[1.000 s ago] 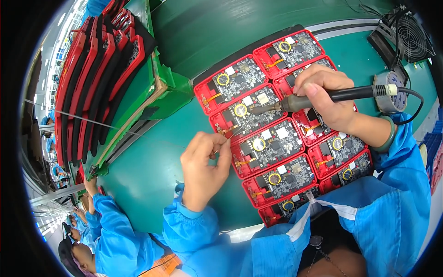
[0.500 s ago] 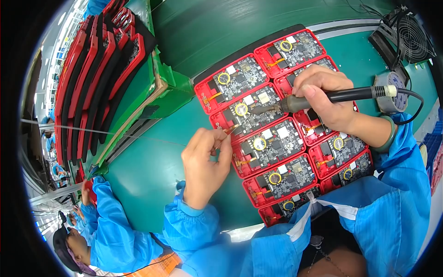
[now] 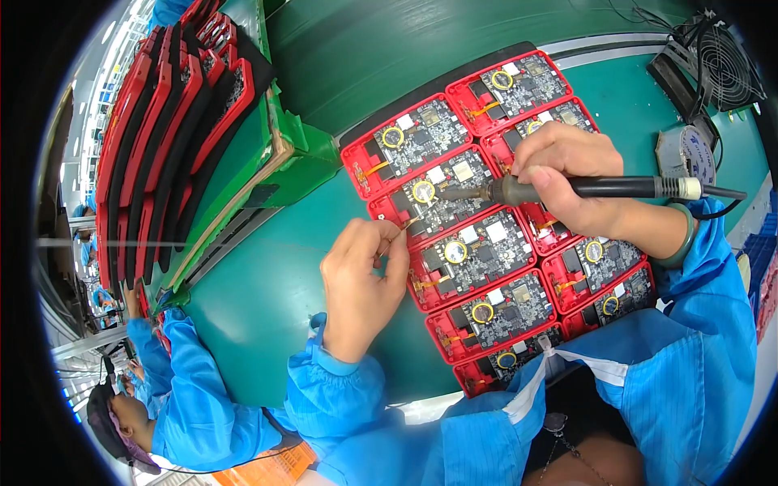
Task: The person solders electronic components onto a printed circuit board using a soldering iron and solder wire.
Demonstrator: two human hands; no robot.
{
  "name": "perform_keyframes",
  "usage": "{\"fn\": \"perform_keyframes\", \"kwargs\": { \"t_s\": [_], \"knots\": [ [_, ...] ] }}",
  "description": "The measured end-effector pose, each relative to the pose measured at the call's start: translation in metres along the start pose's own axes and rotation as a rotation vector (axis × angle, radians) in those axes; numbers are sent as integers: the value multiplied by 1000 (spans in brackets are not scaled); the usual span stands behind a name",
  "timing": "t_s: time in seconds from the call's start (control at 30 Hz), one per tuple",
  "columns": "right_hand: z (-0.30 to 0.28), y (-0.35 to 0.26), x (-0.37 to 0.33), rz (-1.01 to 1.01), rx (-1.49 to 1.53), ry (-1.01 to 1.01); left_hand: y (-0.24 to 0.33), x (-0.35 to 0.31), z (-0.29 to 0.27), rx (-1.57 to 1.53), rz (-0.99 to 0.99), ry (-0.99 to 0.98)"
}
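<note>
My right hand (image 3: pixel 567 174) grips a soldering iron (image 3: pixel 632 187) with a black handle. Its grey tip end lies over a circuit board (image 3: pixel 462 190) in a red case, close beside a round, yellow-ringed part (image 3: pixel 424 192). I cannot tell whether the tip touches. My left hand (image 3: pixel 365 283) is closed in a pinch at the left edge of that same case, near an orange ribbon (image 3: pixel 411 221). What its fingertips hold is too small to make out. A thin, blurred strand (image 3: pixel 203 243) stretches from the left rim toward this hand.
Several like red cases (image 3: pixel 490 316) stand in two columns on the green table (image 3: pixel 259 324). Stacked trays of red cases (image 3: pixel 162 146) rise at the left, beside a green-taped box (image 3: pixel 304 154). A tape roll (image 3: pixel 685 154) and a fan (image 3: pixel 721 69) are at the right. A co-worker (image 3: pixel 203 405) sits lower left.
The iron's rear end has dropped and its cord has shifted, while its tip stays at nearly the same spot. The strand hangs at a flatter angle. The co-worker has reached farther up.
</note>
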State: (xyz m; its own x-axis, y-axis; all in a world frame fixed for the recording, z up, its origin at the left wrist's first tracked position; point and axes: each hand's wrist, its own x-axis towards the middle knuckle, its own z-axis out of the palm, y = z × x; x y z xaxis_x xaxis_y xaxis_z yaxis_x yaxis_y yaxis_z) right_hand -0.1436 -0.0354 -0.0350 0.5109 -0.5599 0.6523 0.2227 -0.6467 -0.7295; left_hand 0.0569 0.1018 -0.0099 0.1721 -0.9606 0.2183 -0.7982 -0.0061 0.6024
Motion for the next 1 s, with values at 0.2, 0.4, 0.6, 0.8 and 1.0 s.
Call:
{"fn": "perform_keyframes", "kwargs": {
  "t_s": [0.2, 0.4, 0.6, 0.8, 1.0],
  "knots": [
    [0, -4, 3, -55, -40, -23, 2, 0, -1, -9, -1, 21],
    [0, -7, 4, -54, -51, -11, 1, 1, -2, 11, 2, -1],
    [-1, -7, 3, -60, -67, -20, 2, 2, 0, 21, 14, -1],
    [-5, -12, 2, -59, -98, -94, 0, 3, 4, 5, 15, -4],
    [-8, -12, 0, -88, -133, -192, -3, 9, 11, 2, 52, -14]
  ]
}}
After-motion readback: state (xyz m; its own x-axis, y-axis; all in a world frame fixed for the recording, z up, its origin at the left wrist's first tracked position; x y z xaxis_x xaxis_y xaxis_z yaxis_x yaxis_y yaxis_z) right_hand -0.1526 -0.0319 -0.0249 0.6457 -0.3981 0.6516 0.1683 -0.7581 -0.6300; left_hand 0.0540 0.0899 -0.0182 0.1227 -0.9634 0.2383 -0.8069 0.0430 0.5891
